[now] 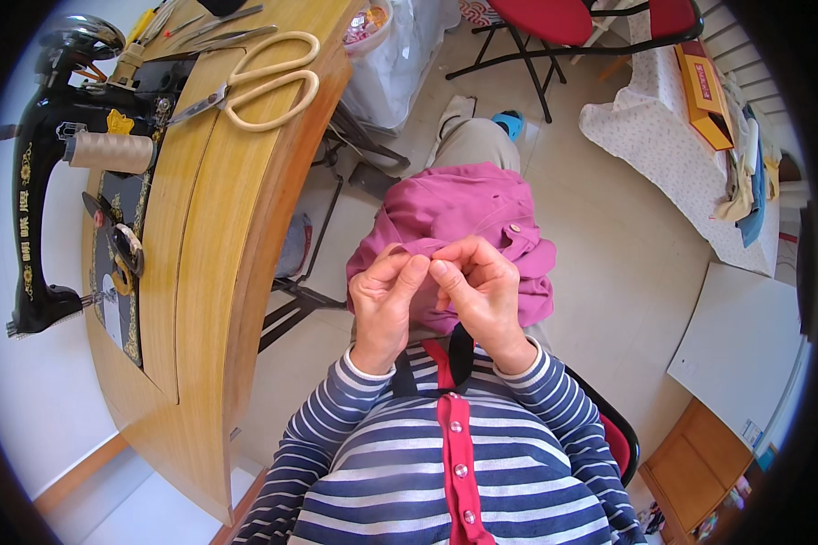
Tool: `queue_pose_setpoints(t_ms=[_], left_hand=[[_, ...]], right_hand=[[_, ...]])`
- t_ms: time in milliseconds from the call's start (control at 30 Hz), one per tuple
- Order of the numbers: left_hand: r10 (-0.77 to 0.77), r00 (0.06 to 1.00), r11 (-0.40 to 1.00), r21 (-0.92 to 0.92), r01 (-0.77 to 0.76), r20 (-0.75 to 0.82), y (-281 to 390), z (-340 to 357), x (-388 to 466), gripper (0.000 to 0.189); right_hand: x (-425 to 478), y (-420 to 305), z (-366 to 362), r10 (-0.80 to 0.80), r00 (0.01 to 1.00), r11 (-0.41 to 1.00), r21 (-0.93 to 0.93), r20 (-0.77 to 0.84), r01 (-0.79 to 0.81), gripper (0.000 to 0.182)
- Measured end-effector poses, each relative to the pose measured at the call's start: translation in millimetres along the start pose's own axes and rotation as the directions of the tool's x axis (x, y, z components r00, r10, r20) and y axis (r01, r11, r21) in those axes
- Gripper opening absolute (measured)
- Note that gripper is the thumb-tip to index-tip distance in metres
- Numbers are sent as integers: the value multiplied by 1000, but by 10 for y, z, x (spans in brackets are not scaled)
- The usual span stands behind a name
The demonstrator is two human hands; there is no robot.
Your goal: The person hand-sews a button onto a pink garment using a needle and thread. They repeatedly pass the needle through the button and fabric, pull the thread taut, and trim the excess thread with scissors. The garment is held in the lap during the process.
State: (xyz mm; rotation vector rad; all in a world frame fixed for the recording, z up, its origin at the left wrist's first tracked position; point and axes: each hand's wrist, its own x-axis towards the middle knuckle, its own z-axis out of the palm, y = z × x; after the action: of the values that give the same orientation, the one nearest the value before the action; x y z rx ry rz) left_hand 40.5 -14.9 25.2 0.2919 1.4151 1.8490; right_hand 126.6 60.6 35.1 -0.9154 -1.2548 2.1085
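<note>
A pink garment [450, 197] with a button [514, 227] on a tab lies bunched across my lap. Above it, my left hand [387, 289] pinches a raised fold of the cloth between thumb and forefinger. My right hand [480, 286] meets it, with the thumb and forefinger tips pressed together almost touching the left thumb. Whatever is between the right fingertips is too small or hidden to make out. The right hand's other fingers curl inward over the cloth.
At left stands a wooden sewing table [204, 272] with a black sewing machine [31, 184], a beige thread spool [112, 151], large scissors [273, 82] and small dark snips [119, 235]. A red folding chair [545, 20] and a cloth-covered table [644, 129] are beyond.
</note>
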Motion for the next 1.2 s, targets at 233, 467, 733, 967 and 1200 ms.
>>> queue_pose_setpoints(t_ms=[233, 467, 733, 967, 1200], left_hand=[[98, 990, 965, 235, -119, 98, 35, -40, -21, 9], [67, 997, 994, 79, -69, 35, -28, -57, 40, 7], [93, 995, 987, 124, -98, 45, -50, -58, 46, 10], [268, 951, 860, 407, -308, 152, 4, -99, 70, 12], [324, 915, 710, 578, -402, 239, 75, -71, 88, 9]], right_hand=[[91, -80, -30, 118, 992, 978, 170, 46, -125, 24], [22, -22, -100, -85, 995, 954, -285, 47, 95, 32], [21, -97, -103, -270, 954, 733, -615, 130, 291, 35], [210, -129, -328, -405, 854, 584, -626, 326, 516, 22], [225, -427, -335, -344, 861, 612, -605, 375, 509, 7]])
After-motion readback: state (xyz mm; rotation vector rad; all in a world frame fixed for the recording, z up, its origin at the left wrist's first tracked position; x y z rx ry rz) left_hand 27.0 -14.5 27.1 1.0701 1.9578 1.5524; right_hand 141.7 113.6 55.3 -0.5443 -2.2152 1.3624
